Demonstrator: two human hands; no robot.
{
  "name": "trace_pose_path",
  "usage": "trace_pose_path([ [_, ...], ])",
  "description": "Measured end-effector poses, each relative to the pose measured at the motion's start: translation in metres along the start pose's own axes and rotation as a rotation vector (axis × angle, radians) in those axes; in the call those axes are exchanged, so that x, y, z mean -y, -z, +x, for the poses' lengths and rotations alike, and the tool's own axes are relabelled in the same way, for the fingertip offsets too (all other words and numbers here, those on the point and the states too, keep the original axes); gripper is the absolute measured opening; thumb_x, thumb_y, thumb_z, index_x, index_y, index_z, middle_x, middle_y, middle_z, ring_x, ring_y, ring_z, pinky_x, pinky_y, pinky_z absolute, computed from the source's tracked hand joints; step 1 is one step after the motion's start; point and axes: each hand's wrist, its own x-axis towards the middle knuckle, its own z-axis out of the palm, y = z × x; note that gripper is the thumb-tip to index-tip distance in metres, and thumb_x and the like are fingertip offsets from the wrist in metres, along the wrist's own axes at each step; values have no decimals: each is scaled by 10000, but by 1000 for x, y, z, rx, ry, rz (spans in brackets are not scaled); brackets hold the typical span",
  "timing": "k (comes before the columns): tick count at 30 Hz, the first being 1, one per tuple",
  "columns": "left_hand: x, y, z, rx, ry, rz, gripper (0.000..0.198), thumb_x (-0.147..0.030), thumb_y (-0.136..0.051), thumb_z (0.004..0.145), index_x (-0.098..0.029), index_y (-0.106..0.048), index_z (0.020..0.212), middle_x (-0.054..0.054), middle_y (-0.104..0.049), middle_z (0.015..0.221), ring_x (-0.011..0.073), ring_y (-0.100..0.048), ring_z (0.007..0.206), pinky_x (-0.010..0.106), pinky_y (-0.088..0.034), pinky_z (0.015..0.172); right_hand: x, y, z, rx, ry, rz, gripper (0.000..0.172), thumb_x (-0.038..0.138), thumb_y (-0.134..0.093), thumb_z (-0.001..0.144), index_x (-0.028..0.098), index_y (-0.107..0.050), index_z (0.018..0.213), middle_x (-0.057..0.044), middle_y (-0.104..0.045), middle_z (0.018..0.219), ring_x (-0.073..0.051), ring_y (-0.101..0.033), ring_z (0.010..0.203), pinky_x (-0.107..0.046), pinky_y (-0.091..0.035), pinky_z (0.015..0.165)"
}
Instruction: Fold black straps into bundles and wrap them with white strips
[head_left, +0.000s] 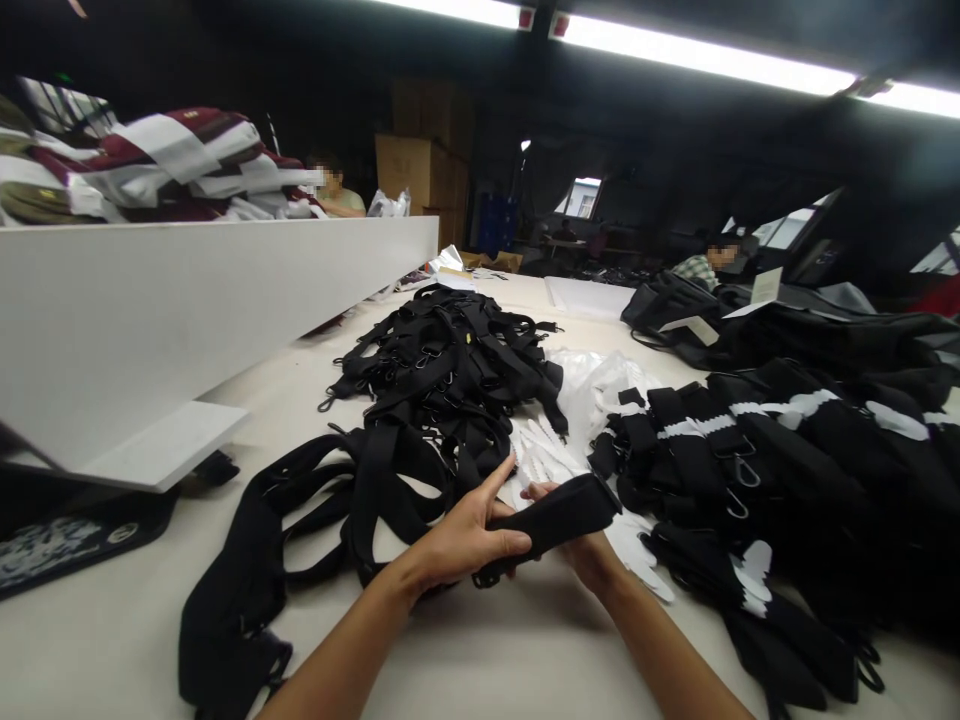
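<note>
A folded black shoulder strap [566,515] is held over the near middle of the table. My left hand [469,535] closes on its near end, thumb on top and index finger stretched out forward. My right hand [589,555] is behind the strap, its curled fingertips showing above the strap's upper edge; most of its fingers are hidden. Just beyond my hands lie white paper bands [547,455] with wavy edges. A tangled pile of black straps [450,370] with metal hooks lies ahead, and one padded strap [232,600] trails toward the near left.
Banded black straps [697,440] are heaped at the right, with black bags [810,320] behind them. A clear plastic bag [600,380] lies beside the pile. A white partition [225,300] borders the left, with banded maroon items [180,150] above. Two people sit farther back.
</note>
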Motion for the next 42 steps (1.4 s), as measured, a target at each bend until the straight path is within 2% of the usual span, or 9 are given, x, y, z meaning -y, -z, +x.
trace_pose_path([
  [5,4,-6,3,-53,12,13,855,-297,-728,796,-130,-247,1483,96,-696,867,150,-612,574,236,-476,501,3,0,-20,16,12,10,477,594,-782,638,140,-643,685,-30,-575,570,-155,-511,533,-273,-395,502],
  [9,3,-3,4,-151,-41,-3,449,-433,-679,842,-48,-644,1072,105,-668,770,136,-603,596,213,-459,539,14,0,-31,103,142,-190,406,528,-648,830,137,-659,721,-1,-518,535,-104,-424,483,-246,-331,477],
  [13,-1,-4,6,-256,-80,-35,464,-453,-695,827,-74,-633,1088,101,-670,826,119,-579,575,199,-429,505,12,-3,-34,65,308,-279,319,452,-566,914,160,-662,999,-21,-618,666,-127,-539,555,-256,-433,561],
  [16,0,-5,8,-262,-132,-48,542,-416,-701,829,-123,-543,1257,95,-660,947,128,-582,636,224,-472,551,6,-7,-35,5,345,-233,280,423,-584,914,175,-596,1045,-10,-628,670,-128,-563,558,-249,-450,560],
  [19,6,-3,9,-235,-144,21,444,-411,-678,849,-118,-589,1170,88,-640,938,147,-579,675,246,-491,563,5,-9,-35,-13,306,-104,268,420,-607,904,182,-550,1015,-7,-637,667,-122,-564,541,-229,-424,509],
  [23,11,0,11,-251,-141,26,401,-411,-676,850,-151,-605,1147,79,-646,967,183,-614,750,262,-511,594,11,-7,-35,115,279,-23,273,422,-623,899,161,-577,965,-53,-678,734,-140,-621,601,-241,-467,540],
  [31,7,5,11,-421,-153,160,464,-434,-688,823,-175,-614,1201,88,-665,1186,253,-615,1106,313,-510,930,10,-4,-32,433,337,103,508,291,-788,770,203,-514,1188,-105,-656,1168,-228,-612,1131,-401,-467,1010],
  [37,16,21,15,-402,-16,378,663,-605,-747,676,-160,-660,1160,86,-714,1073,316,-643,1060,401,-523,960,4,-2,-27,139,575,-380,247,356,-517,964,204,-709,999,-33,-690,784,-147,-637,703,-273,-528,718],
  [42,20,25,17,-355,-21,498,560,-631,-778,573,-224,-757,957,55,-737,1006,367,-651,1040,436,-544,935,10,3,-28,-79,852,-776,108,333,-660,881,283,-756,875,-18,-687,1096,-194,-578,1056,-307,-443,927],
])
